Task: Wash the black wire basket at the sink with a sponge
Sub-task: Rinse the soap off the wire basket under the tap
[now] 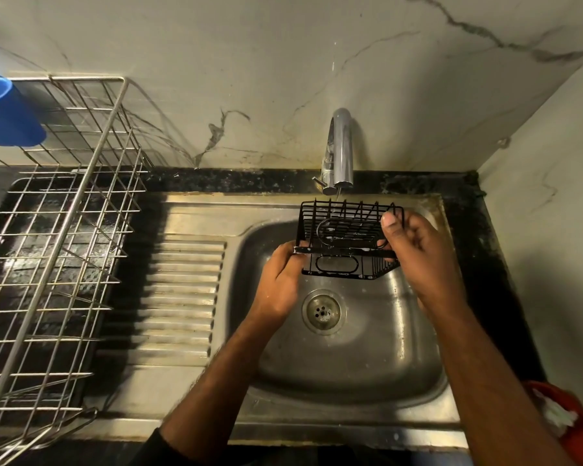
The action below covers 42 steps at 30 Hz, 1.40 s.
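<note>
The black wire basket (345, 230) is held tilted over the steel sink (350, 364), just under the chrome tap (340, 149). A thin stream of water drops from the spout onto its back edge. My left hand (280, 280) grips the basket's left end by the flat bar. My right hand (418, 250) holds the right end, thumb on the top rim. I see no sponge.
A large steel dish rack (58, 230) stands on a dark tray at the left, with a blue cup (7, 112) on its far edge. The ribbed drainboard (179, 297) lies between rack and sink. A red container (572, 428) sits at the lower right.
</note>
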Motion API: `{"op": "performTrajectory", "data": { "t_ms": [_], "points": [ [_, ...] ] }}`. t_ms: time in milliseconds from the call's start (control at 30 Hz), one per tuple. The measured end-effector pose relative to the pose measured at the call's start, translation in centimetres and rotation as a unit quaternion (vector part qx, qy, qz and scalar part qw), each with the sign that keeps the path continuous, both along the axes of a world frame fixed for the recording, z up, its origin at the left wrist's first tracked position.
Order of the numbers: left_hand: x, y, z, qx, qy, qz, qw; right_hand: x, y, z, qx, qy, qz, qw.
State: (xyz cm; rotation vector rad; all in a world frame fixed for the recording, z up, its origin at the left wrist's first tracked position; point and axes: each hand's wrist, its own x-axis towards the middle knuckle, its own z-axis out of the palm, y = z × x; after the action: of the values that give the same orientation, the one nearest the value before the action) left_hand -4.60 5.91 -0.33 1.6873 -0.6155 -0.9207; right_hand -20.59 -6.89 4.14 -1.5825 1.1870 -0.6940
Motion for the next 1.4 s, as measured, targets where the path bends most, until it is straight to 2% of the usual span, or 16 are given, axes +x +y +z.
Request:
{"op": "performTrajectory", "data": {
  "t_ms": [367, 733, 967, 1400],
  "points": [
    [0.3, 0.3, 0.1, -0.019, 0.025, 0.031, 0.999, 0.4, 0.5, 0.4, -0.02, 0.008, 0.015, 1.0],
    [0.0, 0.0, -1.0, -0.017, -0.022, -0.007, 1.0, -0.5, 0.2, 0.4, -0.021, -0.025, -0.034, 0.999],
    [-0.8, -0.6, -1.6, -0.007, 0.003, -0.005, 1.0, -1.8, -0.4, 0.8, -0.042, -0.021, -0.002, 0.999],
    [0.1, -1.5, -1.3, -0.011, -0.067, -0.015, 0.998, -2.3, -0.4, 1.0, -0.017, -0.046, -0.008, 0.999]
  ]
}}
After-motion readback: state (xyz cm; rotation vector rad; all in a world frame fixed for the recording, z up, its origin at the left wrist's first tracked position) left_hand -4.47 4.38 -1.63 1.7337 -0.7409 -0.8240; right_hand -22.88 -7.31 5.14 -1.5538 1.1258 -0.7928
